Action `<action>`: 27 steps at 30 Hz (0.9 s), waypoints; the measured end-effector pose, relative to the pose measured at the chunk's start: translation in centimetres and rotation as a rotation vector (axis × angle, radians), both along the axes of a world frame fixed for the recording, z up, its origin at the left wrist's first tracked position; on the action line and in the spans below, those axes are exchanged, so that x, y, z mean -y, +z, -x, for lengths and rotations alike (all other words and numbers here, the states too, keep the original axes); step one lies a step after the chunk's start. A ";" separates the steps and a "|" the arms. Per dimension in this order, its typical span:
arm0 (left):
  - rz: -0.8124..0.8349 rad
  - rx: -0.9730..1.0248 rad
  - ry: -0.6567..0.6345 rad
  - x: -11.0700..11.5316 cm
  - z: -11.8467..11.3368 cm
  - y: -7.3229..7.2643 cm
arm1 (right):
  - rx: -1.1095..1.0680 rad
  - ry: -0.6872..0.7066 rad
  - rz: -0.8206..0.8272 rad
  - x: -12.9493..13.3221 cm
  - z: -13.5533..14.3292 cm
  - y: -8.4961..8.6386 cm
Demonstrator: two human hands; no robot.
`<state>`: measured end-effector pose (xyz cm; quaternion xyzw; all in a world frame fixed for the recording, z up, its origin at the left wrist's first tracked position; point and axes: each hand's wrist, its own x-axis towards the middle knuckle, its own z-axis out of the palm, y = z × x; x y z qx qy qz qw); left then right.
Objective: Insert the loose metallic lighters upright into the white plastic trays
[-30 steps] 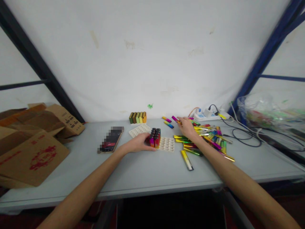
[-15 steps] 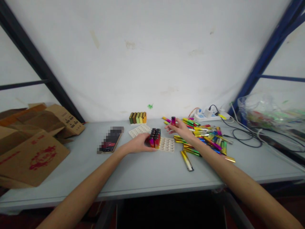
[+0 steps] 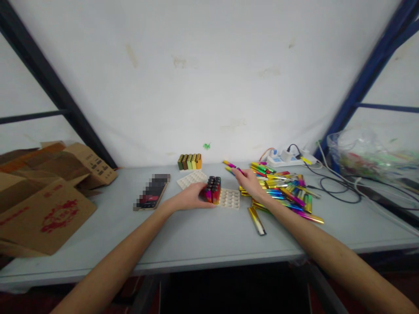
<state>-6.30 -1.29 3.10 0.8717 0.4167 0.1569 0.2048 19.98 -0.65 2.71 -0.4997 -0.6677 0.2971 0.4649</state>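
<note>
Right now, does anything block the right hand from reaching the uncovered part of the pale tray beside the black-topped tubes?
Nothing visible stands between the right hand and that part of the pale tray. The black-topped tubes stand left of it, against the left hand.

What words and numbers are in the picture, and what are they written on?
None can be read for sure.
Cardboard box: red print, too blurred.
Brown flap beside it: dark printed marks, too small.
Phone: screen mostly pixelated; the rest too small.
Wall: a green mark, no clear word.
</note>
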 end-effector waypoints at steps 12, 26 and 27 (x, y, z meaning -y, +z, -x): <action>0.016 0.006 -0.002 0.0 -0.1 0.0 | 0.218 -0.077 -0.092 0.3 0.3 -0.1; -0.024 0.007 -0.005 0.0 0.0 -0.1 | 0.319 0.085 -0.248 0.5 0.5 -0.4; -0.027 0.002 -0.004 -0.1 0.0 -0.2 | 0.353 0.070 -0.287 0.5 0.5 -0.4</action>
